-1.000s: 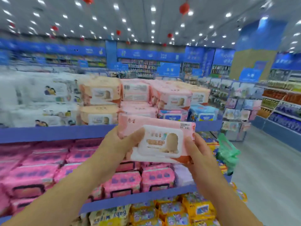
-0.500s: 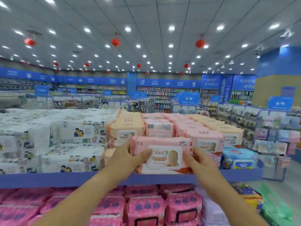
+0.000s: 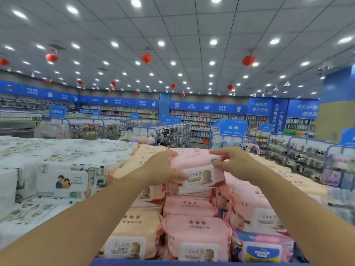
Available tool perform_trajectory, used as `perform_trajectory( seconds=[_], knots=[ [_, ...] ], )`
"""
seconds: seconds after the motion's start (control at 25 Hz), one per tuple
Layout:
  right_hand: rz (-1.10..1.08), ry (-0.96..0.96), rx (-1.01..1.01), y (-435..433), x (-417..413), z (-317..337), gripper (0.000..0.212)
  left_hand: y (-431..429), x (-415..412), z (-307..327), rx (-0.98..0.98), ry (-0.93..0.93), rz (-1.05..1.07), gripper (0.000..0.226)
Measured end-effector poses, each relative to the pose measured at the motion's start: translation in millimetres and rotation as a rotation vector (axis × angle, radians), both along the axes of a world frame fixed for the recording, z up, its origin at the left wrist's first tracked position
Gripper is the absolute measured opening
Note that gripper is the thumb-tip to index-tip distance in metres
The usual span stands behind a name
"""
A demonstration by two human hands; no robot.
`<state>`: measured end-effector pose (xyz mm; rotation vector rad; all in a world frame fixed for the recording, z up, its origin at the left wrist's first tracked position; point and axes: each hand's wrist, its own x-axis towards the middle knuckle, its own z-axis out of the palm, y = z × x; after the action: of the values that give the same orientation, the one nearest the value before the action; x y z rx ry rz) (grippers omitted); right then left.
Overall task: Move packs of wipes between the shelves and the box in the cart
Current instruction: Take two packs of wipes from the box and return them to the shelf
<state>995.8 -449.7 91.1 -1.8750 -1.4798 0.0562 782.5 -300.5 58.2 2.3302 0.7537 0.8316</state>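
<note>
Both hands hold one pink pack of wipes (image 3: 196, 167) with a white lid, atop the pink stack on the top shelf. My left hand (image 3: 163, 169) grips its left end, thumb across the front. My right hand (image 3: 232, 162) pinches its upper right corner. Below it lie more pink packs (image 3: 196, 235) in a stack. The cart and its box are out of view.
Orange packs (image 3: 134, 231) stack to the left of the pink ones, white packs (image 3: 61, 181) further left. A blue-labelled pack (image 3: 263, 250) lies at the lower right. The blue shelf edge (image 3: 192, 263) runs along the bottom. Other aisles stand behind.
Both hands have lifted the pink pack from chest height up and forward onto the top of the pink stack. The view has tilted upward, so the lower shelves have dropped out of sight.
</note>
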Motion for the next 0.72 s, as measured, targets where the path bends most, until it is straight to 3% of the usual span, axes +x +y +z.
perform_trajectory(
  seconds=[0.28, 0.56, 0.72],
  knots=[
    [0.009, -0.025, 0.058, 35, 8, -12, 0.036, 44, -1, -5, 0.151, 0.158, -0.052, 0.078],
    [0.001, -0.027, 0.021, 45, 11, -23, 0.039, 62, 5, -14, 0.271, 0.409, -0.004, 0.113],
    [0.015, 0.036, 0.040, 53, 12, -29, 0.038, 67, 2, -10, 0.313, 0.479, -0.003, 0.098]
  ],
)
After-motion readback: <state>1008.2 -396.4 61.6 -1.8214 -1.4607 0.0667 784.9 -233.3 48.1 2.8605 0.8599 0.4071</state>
